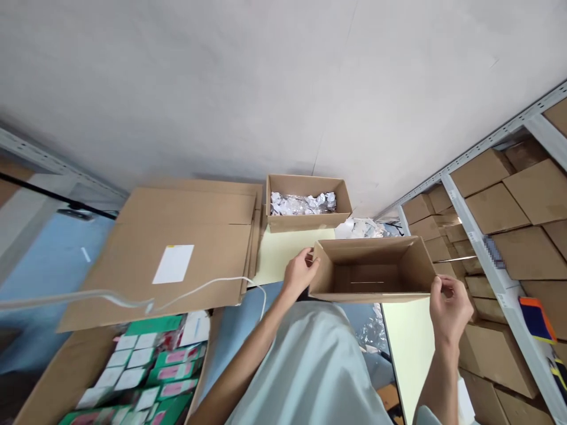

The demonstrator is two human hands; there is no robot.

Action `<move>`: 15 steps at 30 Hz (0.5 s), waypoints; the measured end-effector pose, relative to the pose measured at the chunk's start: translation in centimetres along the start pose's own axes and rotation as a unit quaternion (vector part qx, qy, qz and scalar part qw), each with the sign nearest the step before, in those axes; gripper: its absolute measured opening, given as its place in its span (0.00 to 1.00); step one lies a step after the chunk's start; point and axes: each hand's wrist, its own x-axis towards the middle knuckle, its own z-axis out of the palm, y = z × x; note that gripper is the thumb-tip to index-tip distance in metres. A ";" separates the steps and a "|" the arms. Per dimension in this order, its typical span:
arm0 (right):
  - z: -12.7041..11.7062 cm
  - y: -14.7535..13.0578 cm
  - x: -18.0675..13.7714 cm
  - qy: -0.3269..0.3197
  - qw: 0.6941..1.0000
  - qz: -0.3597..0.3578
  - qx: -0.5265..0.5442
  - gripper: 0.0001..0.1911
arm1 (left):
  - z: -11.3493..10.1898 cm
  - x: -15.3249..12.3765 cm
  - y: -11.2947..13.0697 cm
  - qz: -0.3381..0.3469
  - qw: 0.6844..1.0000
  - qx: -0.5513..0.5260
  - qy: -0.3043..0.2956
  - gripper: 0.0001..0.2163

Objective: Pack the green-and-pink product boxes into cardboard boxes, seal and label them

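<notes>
An open-topped cardboard box (372,297) is between my two hands, and I can see bare cardboard inside it. My left hand (301,273) grips its left end, thumb and fingers closed on the edge near the top corner. At the opposite end, my right hand (448,304) pinches the near right corner of the rim. Beyond it, close to the wall, stands a second cardboard box (305,222), with crumpled white paper (316,203) and clear plastic inside. Some fingertips of my left hand are hidden behind the box's edge.
Flattened cardboard boxes (208,248) are stacked at left, with a white cable (199,295) running across them. Below sits a large carton of green-and-white packs (155,354). Metal shelving (478,248) full of cartons lines the right side. A pale tabletop (274,251) shows behind my left hand.
</notes>
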 end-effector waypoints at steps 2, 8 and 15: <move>2.4 0.1 0.4 -0.035 0.998 0.014 0.042 0.25 | -2.4 0.3 -0.1 -0.019 0.999 0.000 0.037 0.19; 12.7 0.0 0.4 -0.234 0.960 0.001 0.155 0.17 | -9.7 2.0 -0.4 -0.101 0.975 0.085 0.178 0.22; 20.3 -2.9 0.6 -0.375 0.904 -0.076 0.192 0.12 | -12.6 4.9 -1.3 -0.163 0.932 0.152 0.284 0.22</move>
